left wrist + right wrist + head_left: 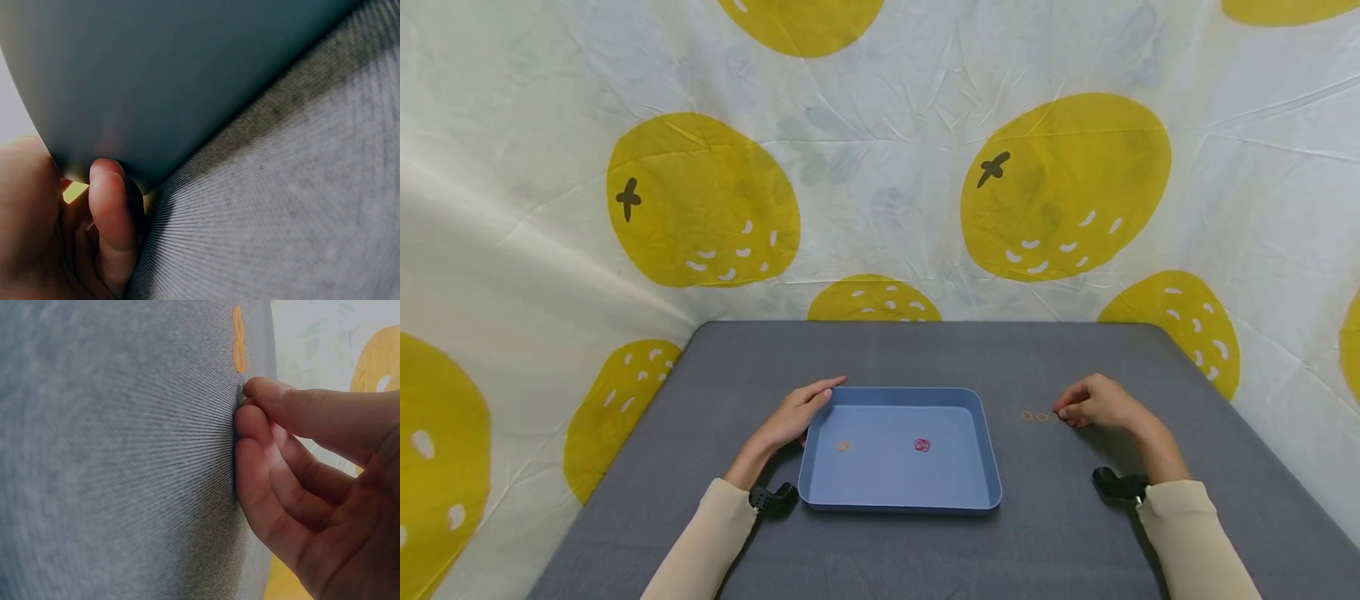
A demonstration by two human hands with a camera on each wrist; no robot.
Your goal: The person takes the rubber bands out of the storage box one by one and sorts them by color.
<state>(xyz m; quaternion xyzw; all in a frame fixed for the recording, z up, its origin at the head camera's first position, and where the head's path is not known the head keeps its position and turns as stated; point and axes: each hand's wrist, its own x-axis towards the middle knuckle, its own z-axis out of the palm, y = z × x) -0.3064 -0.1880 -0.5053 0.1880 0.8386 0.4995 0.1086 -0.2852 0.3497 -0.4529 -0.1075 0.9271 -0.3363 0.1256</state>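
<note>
A shallow blue tray [895, 492] lies on the table. Its far left corner is held by my left hand [793, 414], thumb at the rim; in the left wrist view a bent finger [111, 200] touches the outer wall. Inside the tray are a small orange rubber band clump [844, 447] at left and a pink-red rubber band clump [922, 446] nearer the middle. Right of the tray, my right hand [1097, 402] pinches what looks like a small rubber band at the tabletop, mostly hidden by its fingertips. Orange rubber bands [239, 340] lie in a row beside those fingertips.
Grey cloth covers the table [895, 354]. A white curtain [880, 192] with yellow fruit shapes hangs behind and along the sides. Each wrist carries a black strapped device [772, 500].
</note>
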